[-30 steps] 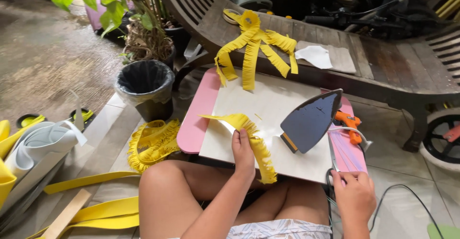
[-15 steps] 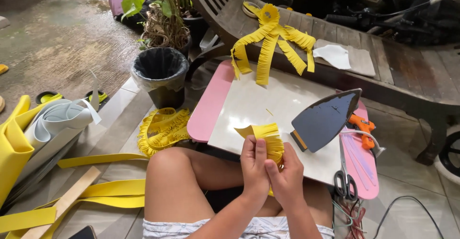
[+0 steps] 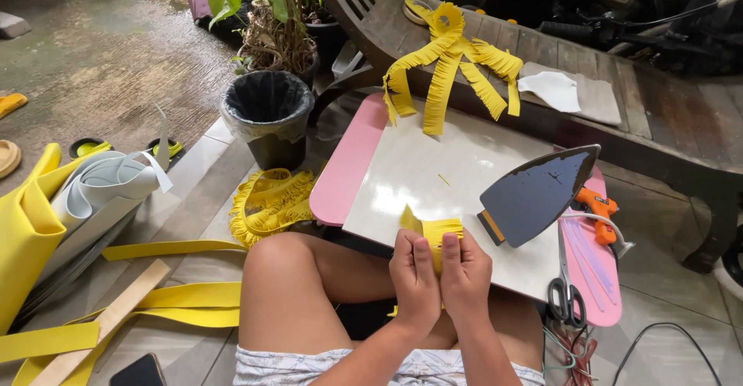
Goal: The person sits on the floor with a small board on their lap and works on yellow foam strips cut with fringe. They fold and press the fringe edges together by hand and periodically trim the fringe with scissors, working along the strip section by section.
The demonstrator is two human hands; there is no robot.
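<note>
My left hand (image 3: 416,281) and my right hand (image 3: 466,279) sit side by side at the near edge of a white board (image 3: 433,165), both gripping a strip of fringed yellow foam (image 3: 430,231) that folds over between the fingers. The board lies on a small pink table (image 3: 345,177) above my bare knees. A clothes iron (image 3: 534,195) rests tilted on the board just right of my hands, its dark soleplate facing me.
An orange glue gun (image 3: 597,209) and scissors (image 3: 565,297) lie on the table's right end. Fringed yellow pieces (image 3: 449,65) hang off a wooden bench behind. A black bin (image 3: 268,115), a yellow fringe pile (image 3: 271,200), foam rolls (image 3: 70,200) and foam strips are at left.
My right hand has come from the table's right side to join the left on the yellow strip. Both hands have drawn the strip toward my body, to the board's near edge.
</note>
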